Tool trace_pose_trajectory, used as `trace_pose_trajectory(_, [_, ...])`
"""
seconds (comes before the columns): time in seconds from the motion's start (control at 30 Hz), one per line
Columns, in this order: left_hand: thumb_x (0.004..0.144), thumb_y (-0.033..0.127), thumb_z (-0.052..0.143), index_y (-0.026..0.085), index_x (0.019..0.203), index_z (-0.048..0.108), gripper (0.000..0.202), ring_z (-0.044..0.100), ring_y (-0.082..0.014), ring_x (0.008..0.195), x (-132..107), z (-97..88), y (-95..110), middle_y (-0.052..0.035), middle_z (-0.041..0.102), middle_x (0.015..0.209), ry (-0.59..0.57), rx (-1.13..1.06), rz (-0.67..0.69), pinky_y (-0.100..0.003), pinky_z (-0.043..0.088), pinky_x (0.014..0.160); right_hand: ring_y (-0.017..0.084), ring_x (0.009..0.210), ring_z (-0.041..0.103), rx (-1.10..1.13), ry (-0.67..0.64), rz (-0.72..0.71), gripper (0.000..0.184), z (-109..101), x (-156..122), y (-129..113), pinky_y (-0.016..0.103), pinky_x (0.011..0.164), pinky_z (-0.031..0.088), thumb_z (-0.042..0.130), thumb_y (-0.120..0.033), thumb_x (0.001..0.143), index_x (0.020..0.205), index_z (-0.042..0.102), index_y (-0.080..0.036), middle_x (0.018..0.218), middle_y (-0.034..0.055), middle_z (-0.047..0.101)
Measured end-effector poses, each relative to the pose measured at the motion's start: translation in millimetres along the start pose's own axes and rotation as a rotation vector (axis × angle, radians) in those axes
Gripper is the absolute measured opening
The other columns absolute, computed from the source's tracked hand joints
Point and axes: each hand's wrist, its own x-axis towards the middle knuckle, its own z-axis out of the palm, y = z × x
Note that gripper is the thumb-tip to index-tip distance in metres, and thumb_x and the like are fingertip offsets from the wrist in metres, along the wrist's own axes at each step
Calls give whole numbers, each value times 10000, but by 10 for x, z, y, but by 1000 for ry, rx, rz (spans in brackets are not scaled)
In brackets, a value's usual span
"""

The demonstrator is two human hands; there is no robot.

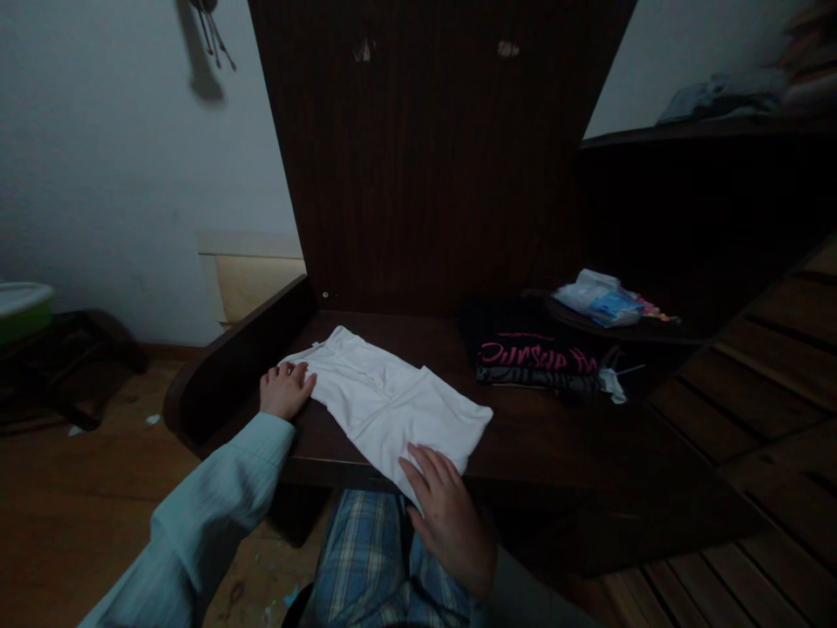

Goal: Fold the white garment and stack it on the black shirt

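A white folded garment (392,397) lies at a slant across the dark wooden desk, with creases over its surface and its near corner at the desk's front edge. My left hand (286,390) rests on its left end, fingers apart and slightly bent. Over the near right part, my right hand (445,510) lies with fingers stretched out along the fabric. Neither hand grips it. Farther right on the desk sits a folded black garment (529,358) with pink lettering.
The dark desk (523,445) has a raised left side (228,366) and a tall back panel (432,174). Plastic packets (598,298) sit on a low ledge at right. Slatted wood (751,419) is beyond. A green tub (24,312) stands on a dark stool at left.
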Motion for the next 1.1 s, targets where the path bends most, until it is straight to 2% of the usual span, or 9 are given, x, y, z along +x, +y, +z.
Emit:
trace_pose_trajectory(0.17, [829, 427, 328, 163, 1176, 531, 481, 446, -322, 1071, 20, 25, -65, -147, 514, 1189, -30, -65, -17, -404, 322, 864, 229, 1158, 437, 48, 22, -12, 506, -48, 74, 152, 432, 973, 384, 423, -22, 654, 1132, 516, -159, 1255, 89, 504])
trace_pose_trajectory(0.33, [830, 377, 317, 177, 1093, 600, 435, 510, -307, 973, -48, -9, -99, -138, 581, 1079, 32, -47, 5, -402, 342, 821, 188, 1034, 542, 73, 69, -72, 467, -235, 114, 441, 394, 890, 458, 327, -1, 687, 1053, 571, -157, 1107, 83, 613])
trace_pose_trajectory(0.53, [807, 379, 354, 171, 838, 674, 383, 565, -240, 775, -272, -51, -207, -95, 631, 778, 111, -179, 189, -366, 374, 755, 185, 943, 607, 40, 92, 21, 450, -440, -49, 966, 378, 828, 504, 327, -31, 706, 1002, 617, -208, 1015, 48, 663])
trace_pose_trajectory(0.6, [788, 418, 391, 174, 756, 661, 365, 567, -217, 742, -360, -42, -262, -72, 622, 724, 69, -319, 277, -345, 395, 743, 211, 907, 624, 44, 90, 77, 397, -524, -167, 1099, 388, 800, 518, 358, -66, 724, 960, 635, -226, 976, 48, 676])
trace_pose_trajectory(0.67, [756, 464, 447, 180, 769, 647, 347, 566, -205, 773, -425, -32, -321, -62, 623, 769, 9, -488, 347, -324, 419, 749, 239, 889, 628, 65, 84, 122, 371, -615, -281, 1168, 405, 796, 514, 400, -69, 707, 927, 643, -244, 955, 52, 679])
trace_pose_trajectory(0.77, [682, 530, 543, 200, 925, 621, 417, 546, -212, 914, -453, -40, -407, -63, 605, 960, -60, -677, 366, -325, 424, 822, 273, 925, 609, 108, 37, 146, 344, -760, -354, 1138, 411, 830, 489, 501, -79, 670, 934, 641, -250, 998, 58, 662])
trace_pose_trajectory(0.87, [652, 567, 568, 198, 905, 631, 452, 540, -215, 934, -414, -80, -473, -64, 587, 980, -173, -720, 350, -336, 409, 861, 272, 950, 595, 139, -38, 152, 246, -894, -218, 992, 395, 850, 468, 567, -220, 716, 952, 636, -235, 1036, 63, 647])
trace_pose_trajectory(0.97, [633, 572, 587, 195, 844, 655, 438, 539, -206, 894, -353, -117, -492, -53, 579, 907, -243, -679, 387, -330, 402, 856, 232, 958, 586, 146, -127, 122, 246, -977, 130, 819, 368, 862, 447, 501, -323, 786, 970, 625, -218, 1028, 57, 647])
trace_pose_trajectory(1.1, [652, 551, 575, 228, 879, 671, 406, 516, -201, 869, -245, -137, -441, -40, 563, 853, -200, -558, 425, -320, 392, 826, 203, 908, 587, 136, -297, -27, 253, -940, 729, 660, 316, 816, 433, 489, -338, 798, 975, 626, -219, 973, 48, 656])
